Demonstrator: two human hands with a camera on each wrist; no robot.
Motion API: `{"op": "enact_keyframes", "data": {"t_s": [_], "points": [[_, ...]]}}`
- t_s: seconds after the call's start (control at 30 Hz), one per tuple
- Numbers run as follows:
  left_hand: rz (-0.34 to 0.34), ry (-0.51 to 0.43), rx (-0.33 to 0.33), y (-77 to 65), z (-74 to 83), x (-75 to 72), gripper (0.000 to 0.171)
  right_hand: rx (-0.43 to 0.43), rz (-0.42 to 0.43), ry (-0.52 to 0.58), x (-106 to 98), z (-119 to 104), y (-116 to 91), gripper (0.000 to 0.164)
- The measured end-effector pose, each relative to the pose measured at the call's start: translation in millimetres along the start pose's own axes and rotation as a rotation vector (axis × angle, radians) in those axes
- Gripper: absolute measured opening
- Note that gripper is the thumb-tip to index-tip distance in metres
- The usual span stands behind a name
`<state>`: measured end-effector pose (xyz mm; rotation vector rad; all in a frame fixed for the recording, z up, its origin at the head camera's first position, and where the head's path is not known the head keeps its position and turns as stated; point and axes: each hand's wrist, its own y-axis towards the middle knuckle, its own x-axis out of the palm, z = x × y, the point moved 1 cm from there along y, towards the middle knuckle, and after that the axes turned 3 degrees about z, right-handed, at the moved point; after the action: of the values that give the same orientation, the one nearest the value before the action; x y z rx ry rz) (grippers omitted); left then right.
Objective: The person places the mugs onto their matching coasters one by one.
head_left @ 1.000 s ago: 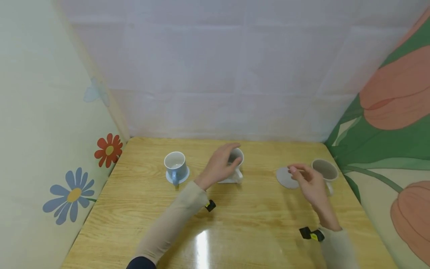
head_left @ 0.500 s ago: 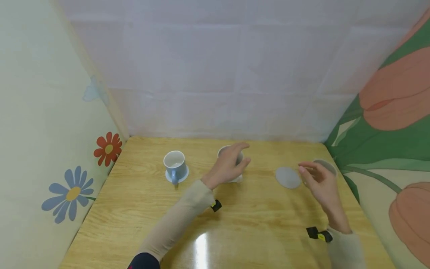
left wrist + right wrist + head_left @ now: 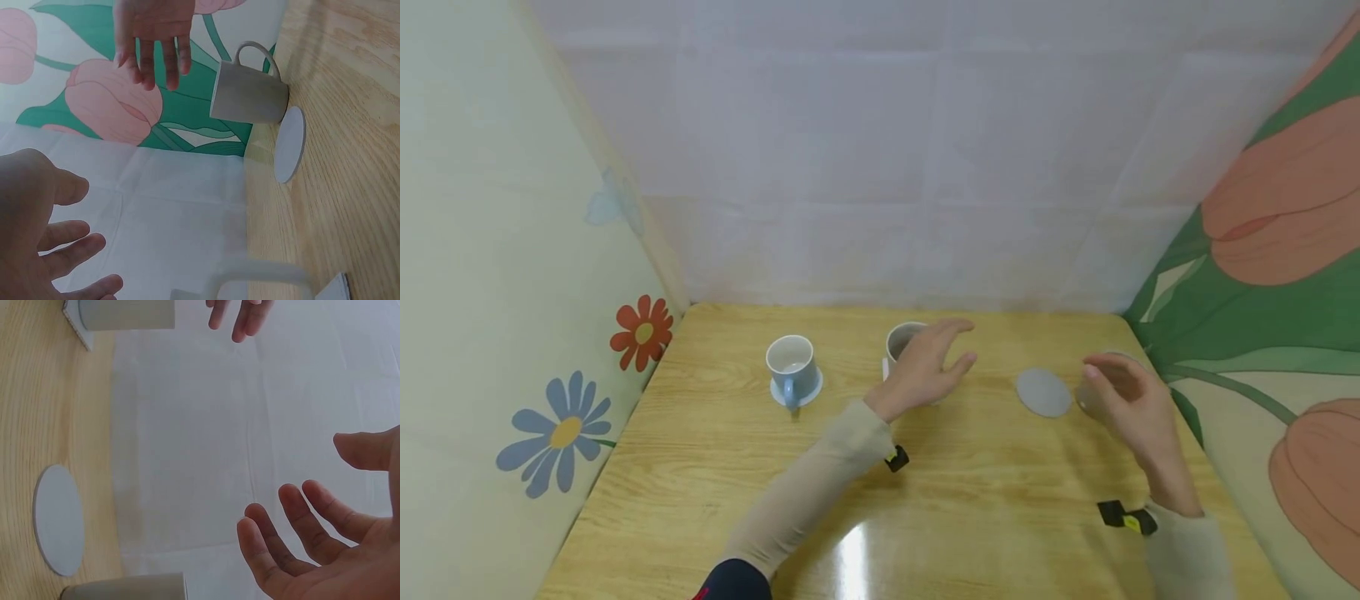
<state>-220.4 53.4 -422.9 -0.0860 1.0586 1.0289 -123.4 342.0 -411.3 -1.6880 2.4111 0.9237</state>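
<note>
In the head view my left hand (image 3: 923,371) hangs over a white mug (image 3: 899,342), fingers spread and holding nothing. This mug stands on a square coaster (image 3: 76,326), visible in the right wrist view. My right hand (image 3: 1138,408), loosely curved with nothing in it, overlaps a grey-beige mug (image 3: 1092,400) at the right. The left wrist view shows that mug (image 3: 250,94) upright on the table, apart from the hand. Beside it lies a round pale grey coaster (image 3: 1043,392) with nothing on it.
A light blue mug (image 3: 793,371) stands on a round white coaster (image 3: 814,395) at the left of the wooden table (image 3: 985,500). A white cloth wall (image 3: 880,167) rises behind the table. Flowered panels flank it left and right.
Both hands have moved to the right in the head view. The left hand uncovers more of the white mug's left side; the right hand now covers most of the grey-beige mug. The mugs stay in place.
</note>
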Motion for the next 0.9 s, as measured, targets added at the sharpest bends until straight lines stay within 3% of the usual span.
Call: {"op": "enact_keyframes", "data": {"t_s": [0.53,0.73,0.9], "points": [[-0.021,0.006,-0.001,11.2,15.8,20.8,0.051,0.163,0.107,-0.099,-26,19,-7,0.030],[-0.034,0.041,0.032,12.6,25.1,31.8,0.048,0.169,0.120,-0.101,-32,25,-8,0.026],[-0.070,0.046,0.020,10.6,32.3,43.9,0.050,0.175,0.158,-0.119,-35,27,-8,0.028]]}}
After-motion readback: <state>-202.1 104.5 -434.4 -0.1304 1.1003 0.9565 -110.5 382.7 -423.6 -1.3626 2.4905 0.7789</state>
